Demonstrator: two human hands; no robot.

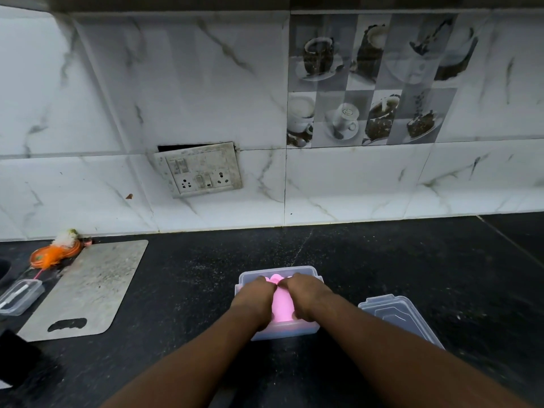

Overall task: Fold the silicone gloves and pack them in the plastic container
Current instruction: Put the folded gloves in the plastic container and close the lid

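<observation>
Fingers (266, 285) on pink gloves (281, 309) in container (306, 272)

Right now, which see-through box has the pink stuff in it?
The plastic container in the middle, under both hands, holds the pink gloves. The small clear box at the far left, beside the cutting board, has none.

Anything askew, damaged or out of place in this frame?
Yes: the switch plate on the tiled wall hangs crooked and grimy, with a dark gap above its top edge. On the counter, the pink gloves sit in the container normally.
</observation>
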